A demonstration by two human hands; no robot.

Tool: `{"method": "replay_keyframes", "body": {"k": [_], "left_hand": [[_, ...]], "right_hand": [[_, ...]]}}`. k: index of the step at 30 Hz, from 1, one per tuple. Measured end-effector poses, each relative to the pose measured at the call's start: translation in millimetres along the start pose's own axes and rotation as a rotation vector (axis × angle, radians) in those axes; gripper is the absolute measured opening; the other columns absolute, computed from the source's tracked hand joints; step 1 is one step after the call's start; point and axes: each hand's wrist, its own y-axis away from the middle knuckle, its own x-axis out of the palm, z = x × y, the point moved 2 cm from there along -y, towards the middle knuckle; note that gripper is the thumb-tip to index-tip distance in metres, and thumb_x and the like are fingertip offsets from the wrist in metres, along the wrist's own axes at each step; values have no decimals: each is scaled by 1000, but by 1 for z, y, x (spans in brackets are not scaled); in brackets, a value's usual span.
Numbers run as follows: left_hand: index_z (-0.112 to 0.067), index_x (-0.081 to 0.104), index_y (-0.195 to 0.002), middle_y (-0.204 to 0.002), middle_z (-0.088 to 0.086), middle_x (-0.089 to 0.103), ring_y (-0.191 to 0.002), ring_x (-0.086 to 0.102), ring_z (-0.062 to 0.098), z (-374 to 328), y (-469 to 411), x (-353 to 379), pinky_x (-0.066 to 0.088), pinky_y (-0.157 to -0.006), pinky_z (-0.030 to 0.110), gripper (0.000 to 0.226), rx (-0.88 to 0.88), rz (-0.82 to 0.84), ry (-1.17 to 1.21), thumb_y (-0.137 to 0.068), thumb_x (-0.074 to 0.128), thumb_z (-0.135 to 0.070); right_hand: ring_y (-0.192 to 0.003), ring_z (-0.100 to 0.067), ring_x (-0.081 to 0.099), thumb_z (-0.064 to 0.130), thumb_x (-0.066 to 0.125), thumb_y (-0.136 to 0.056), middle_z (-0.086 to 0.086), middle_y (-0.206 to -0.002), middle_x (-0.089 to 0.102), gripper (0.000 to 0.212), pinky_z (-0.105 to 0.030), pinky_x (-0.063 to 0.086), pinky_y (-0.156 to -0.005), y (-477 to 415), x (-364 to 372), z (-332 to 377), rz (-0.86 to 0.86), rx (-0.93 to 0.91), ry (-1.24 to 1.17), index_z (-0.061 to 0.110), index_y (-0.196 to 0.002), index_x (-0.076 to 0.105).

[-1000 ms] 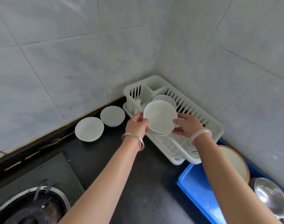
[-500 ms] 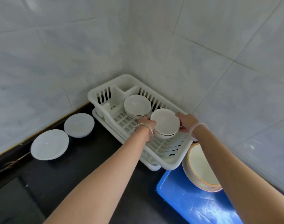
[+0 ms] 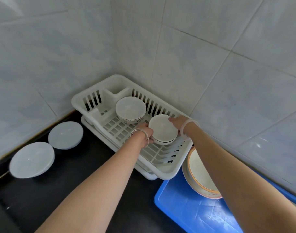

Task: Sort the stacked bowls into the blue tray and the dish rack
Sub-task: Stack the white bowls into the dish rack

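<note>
Count, head view:
- rack [image 3: 162, 172]: 1, white, in the wall corner on the dark bench [image 3: 86, 167].
- tray [image 3: 186, 209]: 1, blue, just beside the rack's near right end.
- stack [image 3: 163, 129]: 1, white; we make out two bowls by the doubled rim at its base.
- single bowl [image 3: 131, 109]: 1, upright in the rack's back half, apart from the stack.
- pale bowls [image 3: 65, 135] on the bench left of the rack: 2, side by side.
- plate [image 3: 201, 174]: at least 1, orange-rimmed, leaning in the tray.

Hands: both arms reach straight forward into the rack.
The left hand [image 3: 144, 133], two thin bangles at the wrist, grips the stack's near left side, fingers [image 3: 149, 139] curled against it.
The right hand [image 3: 177, 122], one pale bangle at the wrist, holds the far right rim, fingers [image 3: 172, 118] bent over the edge.

The stack sits low in the rack's right half, over the slotted floor. We cannot tell whether it touches the floor.
</note>
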Motion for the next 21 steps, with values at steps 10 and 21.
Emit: {"method": "replay_keyframes", "body": {"k": [10, 21], "left_hand": [[-4, 45, -133, -136, 20, 47, -118, 50, 37, 6, 0, -3, 49, -87, 42, 49, 1, 30, 49, -87, 41, 15], [-3, 56, -124, -108, 21, 60, -91, 52, 25, 6, -5, -13, 48, -95, 44, 39, 99, 10, -117, -87, 43, 0]], "right_hand": [[-80, -28, 59, 39, 42, -95, -17, -96, 65, 46, -36, 49, -76, -1, 1, 2, 8, 5, 88, 1, -117, 55], [-79, -24, 55, 34, 37, -96, -12, -93, 61, 32, -33, 41, -74, 11, -9, 1, -53, -113, 344, 9, -97, 57]]}}
